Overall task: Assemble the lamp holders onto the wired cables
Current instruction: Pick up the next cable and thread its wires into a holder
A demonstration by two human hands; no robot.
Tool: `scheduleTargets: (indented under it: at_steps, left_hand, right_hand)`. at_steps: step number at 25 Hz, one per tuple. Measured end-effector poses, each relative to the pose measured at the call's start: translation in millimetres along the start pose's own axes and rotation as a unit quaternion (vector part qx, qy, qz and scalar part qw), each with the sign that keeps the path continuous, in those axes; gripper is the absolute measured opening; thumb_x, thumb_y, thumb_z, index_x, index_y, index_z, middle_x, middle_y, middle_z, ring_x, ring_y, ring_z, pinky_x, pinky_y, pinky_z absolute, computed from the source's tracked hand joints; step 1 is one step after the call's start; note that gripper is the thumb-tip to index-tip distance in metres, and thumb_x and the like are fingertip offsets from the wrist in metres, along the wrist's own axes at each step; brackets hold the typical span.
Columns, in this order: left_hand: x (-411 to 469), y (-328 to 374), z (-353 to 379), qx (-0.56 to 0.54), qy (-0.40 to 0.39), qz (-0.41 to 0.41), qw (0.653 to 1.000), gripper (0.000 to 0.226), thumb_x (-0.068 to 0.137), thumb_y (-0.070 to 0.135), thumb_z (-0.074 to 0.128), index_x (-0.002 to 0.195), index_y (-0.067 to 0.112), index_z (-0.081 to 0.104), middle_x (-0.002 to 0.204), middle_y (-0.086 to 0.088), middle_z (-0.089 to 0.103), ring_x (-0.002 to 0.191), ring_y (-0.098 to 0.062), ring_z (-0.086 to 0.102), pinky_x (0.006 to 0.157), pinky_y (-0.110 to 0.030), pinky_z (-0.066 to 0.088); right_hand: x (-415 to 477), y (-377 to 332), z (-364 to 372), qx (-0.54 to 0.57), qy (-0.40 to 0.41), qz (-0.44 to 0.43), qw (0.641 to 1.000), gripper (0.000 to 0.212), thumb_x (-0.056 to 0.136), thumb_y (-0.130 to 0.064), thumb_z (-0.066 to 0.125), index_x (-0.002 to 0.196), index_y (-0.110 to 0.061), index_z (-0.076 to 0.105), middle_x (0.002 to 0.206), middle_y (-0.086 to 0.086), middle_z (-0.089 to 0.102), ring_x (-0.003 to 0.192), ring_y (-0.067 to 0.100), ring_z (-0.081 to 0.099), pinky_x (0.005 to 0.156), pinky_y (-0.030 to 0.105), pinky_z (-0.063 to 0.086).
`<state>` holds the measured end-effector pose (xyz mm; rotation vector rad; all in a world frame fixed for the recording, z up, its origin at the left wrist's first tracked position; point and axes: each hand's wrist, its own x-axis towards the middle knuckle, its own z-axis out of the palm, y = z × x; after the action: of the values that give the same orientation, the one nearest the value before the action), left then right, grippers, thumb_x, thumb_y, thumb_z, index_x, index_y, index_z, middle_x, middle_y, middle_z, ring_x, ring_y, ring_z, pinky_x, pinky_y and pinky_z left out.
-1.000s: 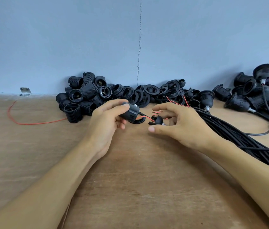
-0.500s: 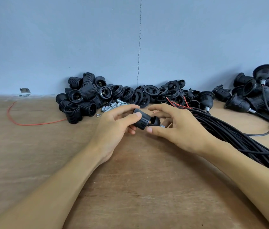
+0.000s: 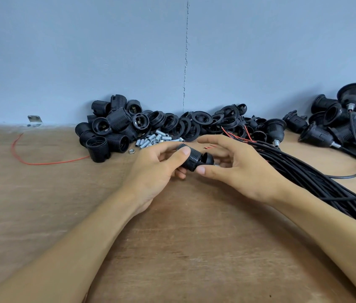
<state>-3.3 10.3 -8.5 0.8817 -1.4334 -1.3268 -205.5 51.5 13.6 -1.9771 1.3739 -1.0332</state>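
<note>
You are working on a bare plywood tabletop (image 3: 172,248) pushed against a blue-grey wall (image 3: 107,51). A thin vertical crack (image 3: 186,62) runs down the wall straight beyond your hands. A small metal bracket (image 3: 34,119) sits at the table's back edge, far out past your left hand (image 3: 155,171).

That hand is curled round the threaded body of a black lamp holder (image 3: 194,159), thumb pressed on top. Your right hand (image 3: 247,171) meets it from the other side, thumb under the part and fingers bent round its domed cap, index finger lifted above. The holder is raised just off the wood between both hands.

Beyond your left hand lies a heap of threaded holder bodies (image 3: 111,127). Short metal threaded tubes (image 3: 153,139) and one nut (image 3: 131,151) lie just behind its knuckles. A loose red wire (image 3: 41,163) curves further left. Beyond your right hand are black collar rings (image 3: 194,123). A bundle of black cables (image 3: 317,178) passes under its wrist, and finished holders on cables (image 3: 337,125) are stacked far right.
</note>
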Motion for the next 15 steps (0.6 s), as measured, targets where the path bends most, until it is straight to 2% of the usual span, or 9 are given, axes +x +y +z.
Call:
scheduleTargets:
  at_steps: [2, 4, 6, 9, 12, 15]
  left_hand:
    - [-0.5, -0.1, 2.4, -0.003, 0.005, 0.003, 1.0, 0.016, 0.096, 0.016, 0.069, 0.111, 0.013, 0.073, 0.093, -0.008, 0.076, 0.071, -0.018, 0.068, 0.068, -0.029, 0.056]
    - [-2.1, -0.6, 4.0, -0.009, 0.01, 0.006, 1.0, 0.012, 0.095, 0.014, 0.07, 0.106, 0.016, 0.073, 0.093, -0.003, 0.077, 0.073, -0.019, 0.071, 0.068, -0.029, 0.059]
    - [-2.8, -0.4, 4.6, -0.023, 0.016, 0.002, 1.0, 0.012, 0.094, 0.012, 0.071, 0.105, 0.016, 0.072, 0.091, 0.0, 0.077, 0.074, -0.02, 0.073, 0.07, -0.029, 0.06]
    - [-2.7, 1.8, 3.5, -0.05, 0.019, -0.015, 0.998, 0.015, 0.093, 0.015, 0.071, 0.108, 0.012, 0.072, 0.093, -0.009, 0.076, 0.075, -0.02, 0.072, 0.071, -0.029, 0.059]
    - [-2.0, 3.6, 4.0, -0.072, 0.027, -0.03, 0.997, 0.022, 0.093, 0.017, 0.07, 0.111, 0.005, 0.071, 0.092, -0.013, 0.075, 0.074, -0.019, 0.071, 0.069, -0.027, 0.059]
    - [-1.6, 4.3, 3.7, -0.084, 0.03, -0.04, 0.995, 0.028, 0.093, 0.018, 0.07, 0.114, 0.001, 0.069, 0.094, -0.014, 0.074, 0.073, -0.018, 0.07, 0.068, -0.027, 0.058]
  right_hand:
    - [0.3, 0.4, 0.7, 0.0, 0.002, -0.002, 1.0, 0.06, 0.085, -0.03, 0.08, 0.138, -0.03, 0.052, 0.117, -0.023, 0.07, 0.112, 0.003, 0.064, 0.1, 0.031, 0.048]
    - [-0.8, 0.2, 1.9, -0.027, 0.016, -0.001, 1.0, 0.06, 0.084, -0.032, 0.08, 0.138, -0.03, 0.053, 0.116, -0.028, 0.069, 0.111, -0.008, 0.061, 0.095, 0.014, 0.045]
    - [-2.3, -0.8, 2.8, -0.057, 0.034, -0.003, 0.998, 0.056, 0.084, -0.033, 0.079, 0.135, -0.031, 0.056, 0.116, -0.026, 0.069, 0.11, -0.012, 0.059, 0.09, 0.007, 0.044]
    - [-3.5, -4.3, 4.3, -0.08, 0.047, -0.021, 0.995, 0.049, 0.087, -0.035, 0.076, 0.133, -0.029, 0.058, 0.119, -0.019, 0.068, 0.112, -0.005, 0.06, 0.094, 0.015, 0.048]
    - [-3.7, -6.4, 4.5, -0.1, 0.049, -0.037, 0.993, 0.047, 0.09, -0.035, 0.072, 0.134, -0.027, 0.058, 0.119, -0.016, 0.068, 0.11, 0.001, 0.062, 0.092, 0.026, 0.051]
    - [-3.5, -5.2, 4.4, -0.088, 0.047, -0.027, 0.995, 0.049, 0.088, -0.034, 0.074, 0.134, -0.029, 0.057, 0.118, -0.015, 0.069, 0.109, 0.002, 0.063, 0.094, 0.031, 0.051]
